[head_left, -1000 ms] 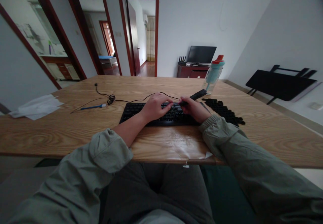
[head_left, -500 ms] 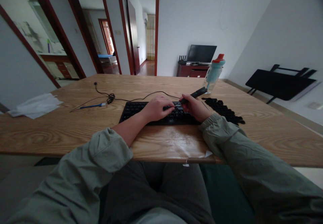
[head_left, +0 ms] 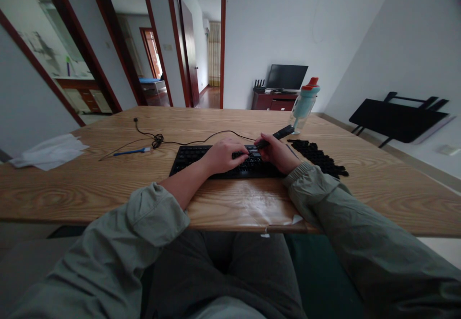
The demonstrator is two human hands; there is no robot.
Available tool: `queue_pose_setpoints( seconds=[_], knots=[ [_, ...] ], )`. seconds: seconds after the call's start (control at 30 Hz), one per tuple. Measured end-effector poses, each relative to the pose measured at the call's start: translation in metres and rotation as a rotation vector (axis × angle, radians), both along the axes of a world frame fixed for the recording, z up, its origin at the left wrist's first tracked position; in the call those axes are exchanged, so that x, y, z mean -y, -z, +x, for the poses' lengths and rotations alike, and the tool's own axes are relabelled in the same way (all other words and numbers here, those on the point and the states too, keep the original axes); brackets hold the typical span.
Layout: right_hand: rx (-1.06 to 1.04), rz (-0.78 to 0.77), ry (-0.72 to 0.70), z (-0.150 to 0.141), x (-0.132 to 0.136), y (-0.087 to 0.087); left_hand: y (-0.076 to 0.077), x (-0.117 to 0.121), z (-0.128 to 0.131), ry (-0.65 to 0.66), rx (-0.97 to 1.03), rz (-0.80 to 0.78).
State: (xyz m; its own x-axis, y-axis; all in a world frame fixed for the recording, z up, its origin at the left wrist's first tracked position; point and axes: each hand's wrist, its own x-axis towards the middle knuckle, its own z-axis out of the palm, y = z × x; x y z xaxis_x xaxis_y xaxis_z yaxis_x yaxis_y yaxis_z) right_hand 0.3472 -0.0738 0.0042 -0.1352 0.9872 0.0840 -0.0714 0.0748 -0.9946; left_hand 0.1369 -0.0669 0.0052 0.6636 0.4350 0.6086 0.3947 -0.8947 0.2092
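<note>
A black keyboard [head_left: 187,153] lies near the table's front edge, its middle partly covered by my hands. Over its centre is my left hand [head_left: 225,157], fingers curled, with thumb and fingertips close together; anything between them is too small or hidden to name. My right hand [head_left: 275,152] is closed around a slim black tool [head_left: 284,132]. The tool's wide end points up and to the right, and its lower end is down at the keys by my left fingertips. Right of the keyboard lies a patch of loose black keycaps [head_left: 319,157].
A clear bottle [head_left: 302,108] with a red-and-teal lid stands behind the keycaps. Left of the keyboard are a coiled black cable [head_left: 157,140] and a blue brush [head_left: 129,151]. White tissues [head_left: 50,152] lie at the far left of the wooden table [head_left: 108,189].
</note>
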Motion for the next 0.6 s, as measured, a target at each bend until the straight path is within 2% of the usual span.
queue_pose_setpoints(
  seconds=[0.2,0.6],
  knots=[
    [-0.039,-0.027,-0.005,-0.0001,0.0012,-0.0007,0.0034,-0.0019,0.0011,0.025,0.015,-0.003],
    [-0.033,-0.020,-0.004,-0.0002,0.0003,-0.0004,-0.0029,0.0039,0.0002,-0.015,0.056,0.031]
  ],
)
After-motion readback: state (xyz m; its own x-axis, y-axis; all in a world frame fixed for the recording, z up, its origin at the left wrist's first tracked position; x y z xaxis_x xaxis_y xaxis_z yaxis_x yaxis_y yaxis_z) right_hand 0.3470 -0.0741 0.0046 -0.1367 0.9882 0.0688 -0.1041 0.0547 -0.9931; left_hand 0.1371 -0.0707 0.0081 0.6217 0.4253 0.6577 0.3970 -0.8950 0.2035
